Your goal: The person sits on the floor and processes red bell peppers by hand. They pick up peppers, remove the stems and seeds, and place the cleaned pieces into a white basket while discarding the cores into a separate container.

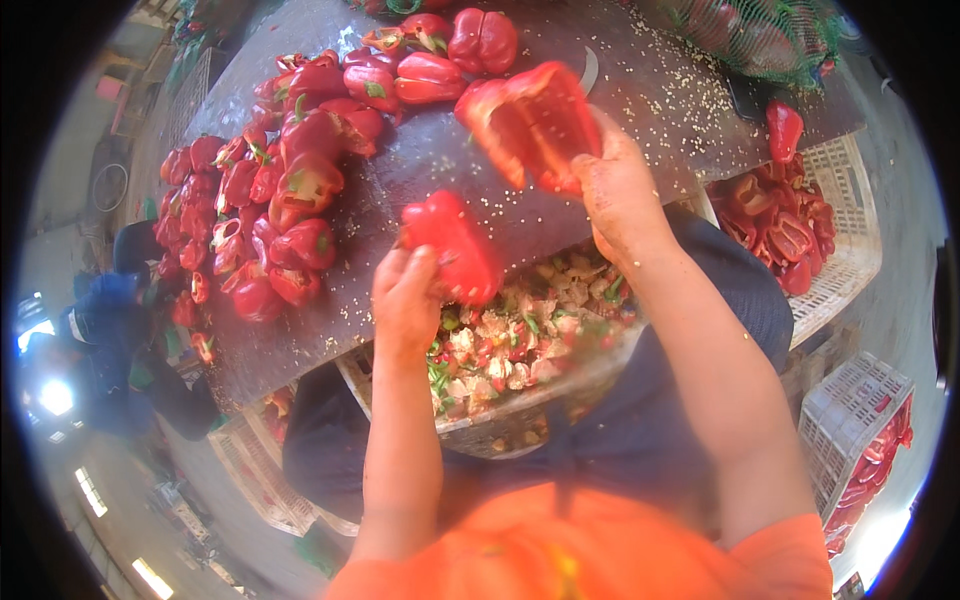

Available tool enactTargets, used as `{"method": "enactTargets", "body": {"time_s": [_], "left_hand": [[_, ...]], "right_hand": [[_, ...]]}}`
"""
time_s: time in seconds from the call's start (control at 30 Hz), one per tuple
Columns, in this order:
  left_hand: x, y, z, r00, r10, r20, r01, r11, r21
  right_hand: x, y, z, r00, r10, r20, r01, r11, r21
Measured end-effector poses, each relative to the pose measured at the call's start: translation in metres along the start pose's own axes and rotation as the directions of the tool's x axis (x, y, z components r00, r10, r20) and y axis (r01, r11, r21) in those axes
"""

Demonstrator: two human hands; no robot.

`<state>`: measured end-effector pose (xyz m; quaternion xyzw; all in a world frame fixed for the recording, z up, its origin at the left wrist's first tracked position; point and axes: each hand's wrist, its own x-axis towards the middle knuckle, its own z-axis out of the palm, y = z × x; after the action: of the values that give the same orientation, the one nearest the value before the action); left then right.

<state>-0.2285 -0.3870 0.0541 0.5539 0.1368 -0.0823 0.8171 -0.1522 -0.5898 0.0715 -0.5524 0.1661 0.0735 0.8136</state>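
My left hand (pixel 409 292) grips a red bell pepper piece (pixel 457 255), its smooth skin facing up, above the near edge of the dark table (pixel 525 225). In my right hand (pixel 619 187) is a larger opened red bell pepper (pixel 536 127), its hollow inside and pale ribs in view. A heap of red bell peppers (pixel 307 135), some cut open, covers the table's left side. Below my hands, a crate of pepper cores, seeds and green stems (pixel 517 352) stands between my knees. Behind the right-hand pepper lies a curved pale blade (pixel 590 71).
Green mesh sacks (pixel 757 37) lie at the back right, near a lone red pepper (pixel 784 131). A white plastic crate (pixel 847 180) at the right holds cut peppers. Another crate (pixel 855 420) stands on the floor. A person in dark clothes (pixel 112 337) is at the left.
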Motion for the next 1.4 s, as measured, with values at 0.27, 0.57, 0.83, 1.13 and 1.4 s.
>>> {"method": "enactTargets", "body": {"time_s": [0.27,0.57,0.83,1.13,1.4], "left_hand": [[-0.018,0.008,0.021,0.958,0.287,-0.013,-0.278,0.938,0.206],[-0.018,0.011,0.074,0.758,0.652,-0.008,-0.282,0.339,0.897],[0.016,0.025,0.059,0.876,0.479,0.062,-0.305,0.449,0.840],[0.178,-0.031,0.060,0.838,0.414,0.355,-0.299,-0.197,0.934],[0.116,-0.036,0.011,0.969,0.193,-0.156,-0.079,0.835,0.544]], "right_hand": [[-0.027,0.004,0.003,0.780,0.278,0.561,-0.441,0.880,0.176],[-0.042,0.011,0.008,0.828,0.264,0.494,-0.415,0.882,0.224],[-0.080,-0.091,-0.108,0.966,-0.128,0.225,0.083,0.976,0.200],[-0.123,-0.091,-0.289,0.873,-0.435,-0.219,-0.246,-0.006,-0.969],[0.069,-0.078,-0.266,0.734,-0.650,-0.195,-0.078,0.204,-0.976]]}}
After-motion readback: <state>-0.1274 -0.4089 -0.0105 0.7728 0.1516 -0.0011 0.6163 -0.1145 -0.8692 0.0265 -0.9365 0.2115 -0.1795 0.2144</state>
